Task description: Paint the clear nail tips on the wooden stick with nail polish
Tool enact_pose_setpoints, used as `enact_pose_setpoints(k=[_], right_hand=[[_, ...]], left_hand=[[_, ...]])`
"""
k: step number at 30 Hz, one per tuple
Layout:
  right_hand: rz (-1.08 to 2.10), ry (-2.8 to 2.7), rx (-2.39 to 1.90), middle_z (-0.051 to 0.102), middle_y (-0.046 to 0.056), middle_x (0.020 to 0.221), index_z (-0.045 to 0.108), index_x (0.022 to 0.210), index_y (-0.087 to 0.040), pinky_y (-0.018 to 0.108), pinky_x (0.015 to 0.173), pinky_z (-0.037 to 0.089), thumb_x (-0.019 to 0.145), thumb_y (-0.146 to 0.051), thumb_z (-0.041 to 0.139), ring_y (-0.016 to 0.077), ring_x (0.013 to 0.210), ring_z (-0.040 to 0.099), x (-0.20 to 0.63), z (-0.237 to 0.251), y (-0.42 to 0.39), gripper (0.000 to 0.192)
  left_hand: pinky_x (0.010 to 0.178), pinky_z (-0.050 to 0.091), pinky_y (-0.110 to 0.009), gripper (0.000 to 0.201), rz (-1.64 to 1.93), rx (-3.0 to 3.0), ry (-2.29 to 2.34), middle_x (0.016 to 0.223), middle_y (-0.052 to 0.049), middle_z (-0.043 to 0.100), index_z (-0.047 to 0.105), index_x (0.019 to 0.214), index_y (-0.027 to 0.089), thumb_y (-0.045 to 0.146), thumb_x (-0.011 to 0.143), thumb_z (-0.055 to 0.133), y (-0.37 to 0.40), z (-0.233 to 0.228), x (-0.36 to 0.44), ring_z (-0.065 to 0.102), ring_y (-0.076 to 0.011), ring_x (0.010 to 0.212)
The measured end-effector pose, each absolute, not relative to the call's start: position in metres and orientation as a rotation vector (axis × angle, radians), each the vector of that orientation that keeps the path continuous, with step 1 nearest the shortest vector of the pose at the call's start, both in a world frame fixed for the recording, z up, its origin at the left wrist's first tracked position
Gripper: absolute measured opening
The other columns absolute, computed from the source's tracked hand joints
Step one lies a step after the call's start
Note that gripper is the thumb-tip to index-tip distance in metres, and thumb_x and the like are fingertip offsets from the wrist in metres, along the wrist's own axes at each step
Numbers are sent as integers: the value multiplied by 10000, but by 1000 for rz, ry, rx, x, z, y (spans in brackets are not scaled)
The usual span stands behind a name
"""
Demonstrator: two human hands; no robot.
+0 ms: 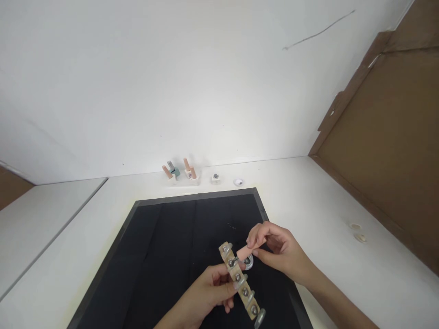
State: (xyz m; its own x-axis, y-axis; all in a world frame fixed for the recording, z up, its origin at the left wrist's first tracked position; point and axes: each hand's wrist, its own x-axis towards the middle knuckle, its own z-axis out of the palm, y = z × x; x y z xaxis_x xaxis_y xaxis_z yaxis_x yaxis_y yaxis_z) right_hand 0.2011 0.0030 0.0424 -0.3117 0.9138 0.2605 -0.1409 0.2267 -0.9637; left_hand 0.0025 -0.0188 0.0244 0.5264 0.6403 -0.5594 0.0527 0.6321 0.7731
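Note:
My left hand (214, 289) pinches a pale wooden strip (246, 291) around its middle, above the black mat. Along the strip sit several round metal studs, each with a glossy greyish false nail tip jutting to the side. My right hand (274, 244) grips a pink nail polish brush (245, 252) by its long cap. The brush end points down-left and meets the strip near its second stud, at a nail; exact contact cannot be made out. Just behind, partly covered by the strip and fingers, is a small clear round item (249, 262) with a dark centre.
At the back, a clear tray (185, 182) holds several polish bottles with pink and grey caps. To its right stand a small clear block (216, 179) and a white round dish (238, 182). A black mat (164, 256) covers the white table; two small discs (360, 237) lie far right.

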Motion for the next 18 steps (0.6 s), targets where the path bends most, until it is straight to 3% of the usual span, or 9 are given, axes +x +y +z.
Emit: enact_pose_setpoints(k=[18], right_hand=[[1312, -1551, -673, 582, 12, 708, 487, 683, -197, 297, 684, 450, 680, 107, 483, 174, 809, 564, 203, 50, 2, 304]], left_hand=[[507, 353, -202, 455, 412, 855, 919, 695, 20, 505, 642, 1022, 144, 403, 654, 712, -19, 22, 2, 419, -39, 505]])
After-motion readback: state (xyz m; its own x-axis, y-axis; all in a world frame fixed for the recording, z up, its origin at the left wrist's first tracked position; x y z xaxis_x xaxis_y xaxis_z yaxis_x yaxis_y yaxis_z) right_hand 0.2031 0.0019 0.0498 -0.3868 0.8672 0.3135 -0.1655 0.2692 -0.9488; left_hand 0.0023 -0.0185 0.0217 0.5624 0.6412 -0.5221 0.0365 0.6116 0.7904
